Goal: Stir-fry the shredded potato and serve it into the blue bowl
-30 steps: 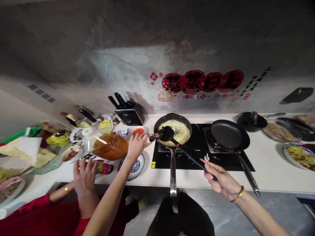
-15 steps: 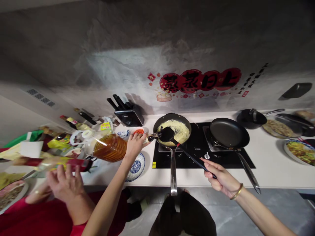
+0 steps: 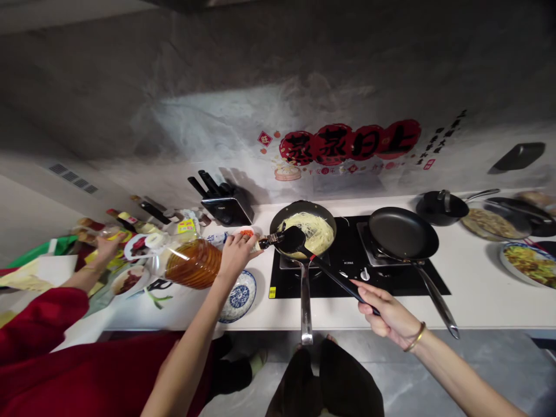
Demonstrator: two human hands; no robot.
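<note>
My left hand is wrapped around a sauce bottle, tilted with its dark neck over the frying pan. The bottle's mouth is close to the head of a black spatula; I cannot tell whether liquid is flowing. Pale shredded food lies in the pan on the left burner. My right hand grips the spatula's long handle, the forefinger stretched along it. Under my left wrist is a blue-and-white plate, and a large oil jug stands beside my left forearm.
A second black pan sits on the right burner of the cooktop. Behind stands a knife block. At left, a co-worker's hand reaches among bottles. At right are a lidded pot and a dish of food.
The co-worker's hands held a red-capped bottle over the counter; now one hand is farther back among the bottles. My hands, the sauce bottle and the spatula have barely moved.
</note>
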